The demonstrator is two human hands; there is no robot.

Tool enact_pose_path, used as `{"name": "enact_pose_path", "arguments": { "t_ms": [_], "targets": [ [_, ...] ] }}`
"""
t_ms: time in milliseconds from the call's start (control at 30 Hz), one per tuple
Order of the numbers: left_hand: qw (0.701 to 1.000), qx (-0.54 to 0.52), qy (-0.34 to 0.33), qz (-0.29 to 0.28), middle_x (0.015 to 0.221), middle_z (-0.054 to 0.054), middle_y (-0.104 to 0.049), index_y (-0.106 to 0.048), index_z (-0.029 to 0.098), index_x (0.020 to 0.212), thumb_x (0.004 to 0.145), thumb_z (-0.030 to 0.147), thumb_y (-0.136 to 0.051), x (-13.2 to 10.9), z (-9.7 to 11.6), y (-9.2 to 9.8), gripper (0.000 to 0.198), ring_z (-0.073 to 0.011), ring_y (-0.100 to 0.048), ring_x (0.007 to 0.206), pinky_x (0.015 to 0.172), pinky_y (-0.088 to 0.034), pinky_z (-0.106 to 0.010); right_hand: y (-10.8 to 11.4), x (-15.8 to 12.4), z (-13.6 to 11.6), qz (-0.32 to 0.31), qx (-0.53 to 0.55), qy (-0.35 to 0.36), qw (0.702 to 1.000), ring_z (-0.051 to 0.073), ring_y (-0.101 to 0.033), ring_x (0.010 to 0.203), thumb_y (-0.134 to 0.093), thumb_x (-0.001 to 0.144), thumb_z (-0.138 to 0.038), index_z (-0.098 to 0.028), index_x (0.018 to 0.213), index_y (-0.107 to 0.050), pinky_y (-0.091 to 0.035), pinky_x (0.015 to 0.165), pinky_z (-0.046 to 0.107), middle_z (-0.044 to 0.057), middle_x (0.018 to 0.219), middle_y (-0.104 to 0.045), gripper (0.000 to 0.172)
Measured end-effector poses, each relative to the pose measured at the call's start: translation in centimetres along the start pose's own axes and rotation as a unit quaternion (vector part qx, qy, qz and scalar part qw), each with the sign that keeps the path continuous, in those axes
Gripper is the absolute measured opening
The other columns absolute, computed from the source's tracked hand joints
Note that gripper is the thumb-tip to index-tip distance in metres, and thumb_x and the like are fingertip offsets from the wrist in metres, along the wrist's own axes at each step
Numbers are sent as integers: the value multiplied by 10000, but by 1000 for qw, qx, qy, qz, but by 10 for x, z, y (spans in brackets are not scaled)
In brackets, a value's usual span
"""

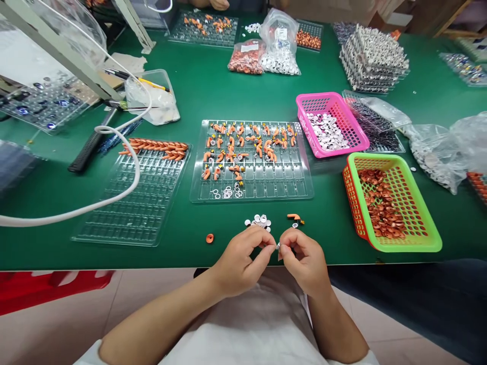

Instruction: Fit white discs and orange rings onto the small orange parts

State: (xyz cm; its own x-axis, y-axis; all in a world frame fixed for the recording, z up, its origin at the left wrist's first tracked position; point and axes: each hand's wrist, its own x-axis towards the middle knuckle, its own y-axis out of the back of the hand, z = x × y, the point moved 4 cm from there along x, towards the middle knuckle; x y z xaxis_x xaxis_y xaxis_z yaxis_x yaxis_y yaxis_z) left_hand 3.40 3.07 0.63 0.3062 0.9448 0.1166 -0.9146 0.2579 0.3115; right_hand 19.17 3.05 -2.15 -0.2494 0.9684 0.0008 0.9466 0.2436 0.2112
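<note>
At the table's front edge, my left hand (249, 258) and my right hand (304, 257) meet, fingertips pinched together. Between them is a small white piece (278, 246), mostly covered by the fingers, so its exact shape is hidden. Just beyond my left hand lies a little heap of white round discs (259, 221), some with dark faces. An orange curved part (294, 217) with a dark and yellow end lies past my right hand, a white ring (295, 225) beside it. To the left rests a single orange round piece (209, 238).
A clear tray (196, 187) of orange parts and white rings lies ahead. Left are another clear tray (114, 223), a white cable (125, 190) and a hammer (85, 152). Right stand a pink basket (304, 114) and a green basket (426, 223). Bags (279, 45) lie farther back.
</note>
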Motion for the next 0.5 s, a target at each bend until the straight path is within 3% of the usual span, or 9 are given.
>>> {"name": "enact_pose_path", "arguments": {
  "t_ms": [300,500],
  "targets": [
    [999,-22,23,-15,756,-13,-573,-542,187,787,900,117,-481,-2,-2,-3,146,-142,-520,711,683,-437,-259,-7,-1,9,-53,157,-57,985,114,-546,605,-587,903,-233,-193,761,-546,-457,560,237,-8,748,-548,153],
    [999,17,28,-4,748,-9,-577,-541,187,775,879,113,-478,-1,-4,-1,143,-138,-533,701,669,-447,-251,-14,-4,10,-93,247,-77,961,107,-533,589,-633,903,-285,-188,753,-553,-437,558,230,-7,735,-543,196]
  ]
}}
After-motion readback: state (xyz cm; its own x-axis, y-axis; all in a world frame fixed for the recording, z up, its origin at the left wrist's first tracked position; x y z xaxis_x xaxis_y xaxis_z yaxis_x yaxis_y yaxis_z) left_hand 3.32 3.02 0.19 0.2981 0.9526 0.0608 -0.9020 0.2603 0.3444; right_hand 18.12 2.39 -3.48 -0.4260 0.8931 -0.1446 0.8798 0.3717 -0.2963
